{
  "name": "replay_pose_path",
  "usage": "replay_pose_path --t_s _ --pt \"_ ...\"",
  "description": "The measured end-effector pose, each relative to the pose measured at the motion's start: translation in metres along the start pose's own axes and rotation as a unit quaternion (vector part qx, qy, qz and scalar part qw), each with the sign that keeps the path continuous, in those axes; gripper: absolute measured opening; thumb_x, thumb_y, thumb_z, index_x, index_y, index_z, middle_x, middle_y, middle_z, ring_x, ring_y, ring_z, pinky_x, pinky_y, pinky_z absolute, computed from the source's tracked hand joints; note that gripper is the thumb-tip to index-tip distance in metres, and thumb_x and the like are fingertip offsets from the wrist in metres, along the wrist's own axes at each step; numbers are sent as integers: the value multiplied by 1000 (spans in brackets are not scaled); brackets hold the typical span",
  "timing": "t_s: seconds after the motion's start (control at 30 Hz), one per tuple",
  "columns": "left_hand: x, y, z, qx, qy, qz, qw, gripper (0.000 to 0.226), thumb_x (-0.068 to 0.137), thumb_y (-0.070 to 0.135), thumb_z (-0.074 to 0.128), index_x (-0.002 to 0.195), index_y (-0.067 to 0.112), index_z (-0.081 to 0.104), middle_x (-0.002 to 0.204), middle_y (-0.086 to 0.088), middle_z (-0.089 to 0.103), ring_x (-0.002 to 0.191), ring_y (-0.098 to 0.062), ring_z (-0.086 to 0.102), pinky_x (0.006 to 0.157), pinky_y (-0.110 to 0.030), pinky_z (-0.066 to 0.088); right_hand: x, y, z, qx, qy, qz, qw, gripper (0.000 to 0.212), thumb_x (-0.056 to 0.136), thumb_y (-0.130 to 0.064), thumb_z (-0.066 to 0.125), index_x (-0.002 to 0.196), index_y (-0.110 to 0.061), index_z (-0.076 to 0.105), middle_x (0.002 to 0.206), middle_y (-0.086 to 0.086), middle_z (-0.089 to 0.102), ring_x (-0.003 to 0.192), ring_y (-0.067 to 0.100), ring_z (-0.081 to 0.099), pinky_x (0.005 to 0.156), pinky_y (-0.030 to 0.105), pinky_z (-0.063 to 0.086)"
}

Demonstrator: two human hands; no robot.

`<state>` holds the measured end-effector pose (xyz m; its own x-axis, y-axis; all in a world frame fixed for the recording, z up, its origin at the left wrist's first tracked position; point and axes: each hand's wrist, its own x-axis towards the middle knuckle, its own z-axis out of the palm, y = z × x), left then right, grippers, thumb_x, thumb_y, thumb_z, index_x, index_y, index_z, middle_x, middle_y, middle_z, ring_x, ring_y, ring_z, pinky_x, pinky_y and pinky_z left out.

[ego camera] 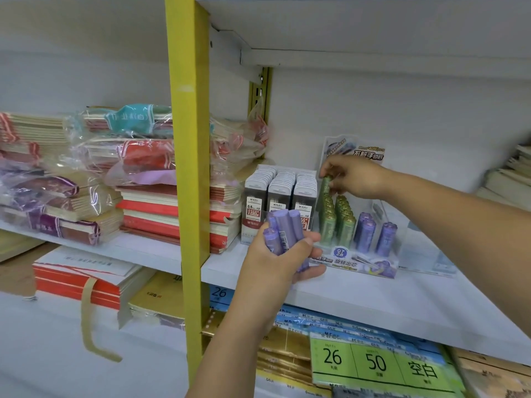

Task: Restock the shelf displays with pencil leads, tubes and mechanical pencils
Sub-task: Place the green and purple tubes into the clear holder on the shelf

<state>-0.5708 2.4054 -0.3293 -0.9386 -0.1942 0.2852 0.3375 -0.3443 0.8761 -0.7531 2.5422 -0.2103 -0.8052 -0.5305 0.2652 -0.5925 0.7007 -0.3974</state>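
A clear display box (359,262) stands on the white shelf (373,300). It holds rows of green lead tubes (339,222) on its left and three purple lead tubes (373,234) on its right. My right hand (356,176) pinches the top of one green tube (325,186) at the back of the green rows. My left hand (281,254) grips a bundle of purple tubes (283,228) in front of the box. Grey lead packs (280,196) stand in rows to the box's left.
A yellow upright post (189,168) divides the shelving. Stacks of notebooks (178,214), some wrapped in plastic, fill the left bay. Paper pads with green labels (382,363) lie on the shelf below. More paper stacks (511,179) sit at the far right.
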Motion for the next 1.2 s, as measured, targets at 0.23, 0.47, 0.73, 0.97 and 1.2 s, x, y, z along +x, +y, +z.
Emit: replay_pose_path --t_s 0.23,0.47,0.73,0.97,1.2 --pt "0 2 0 5 -2 -9 1000 19 91 7 68 110 8 64 97 -9 76 81 -17 74 65 -31 61 1 0 -6 -36 -27 -10 999 26 90 6 57 106 -14 61 113 14 61 94 26 67 86 33 53" --pt "-1 2 0 9 -9 -12 1000 21 91 9 69 111 8 62 97 -9 76 83 -17 75 65 -30 61 4 4 0 -81 -41 -18 996 25 91 -2 59 103 -23 60 115 4 63 95 15 60 74 21 44" --pt "-2 3 -1 7 -24 -18 1000 22 95 6 63 117 8 62 100 -7 77 89 -19 75 66 -29 60 -11 -3 -5 -77 -2 1 997 32 100 -8 45 125 -18 63 128 0 62 120 16 55 98 21 37" --pt "-11 7 11 2 -33 -26 999 15 84 15 76 99 12 73 93 -11 75 92 -21 75 66 -29 60 -106 -44 -7 120 74 -107 984 23 97 -20 55 107 -37 67 98 -18 72 95 -4 65 85 16 50" --pt "-23 10 28 29 -91 -22 995 23 81 23 74 103 24 75 100 -10 77 99 -22 74 69 -29 60 -162 -48 8 233 35 -73 969 20 86 -18 70 101 -30 72 90 -12 73 84 2 66 76 14 52"
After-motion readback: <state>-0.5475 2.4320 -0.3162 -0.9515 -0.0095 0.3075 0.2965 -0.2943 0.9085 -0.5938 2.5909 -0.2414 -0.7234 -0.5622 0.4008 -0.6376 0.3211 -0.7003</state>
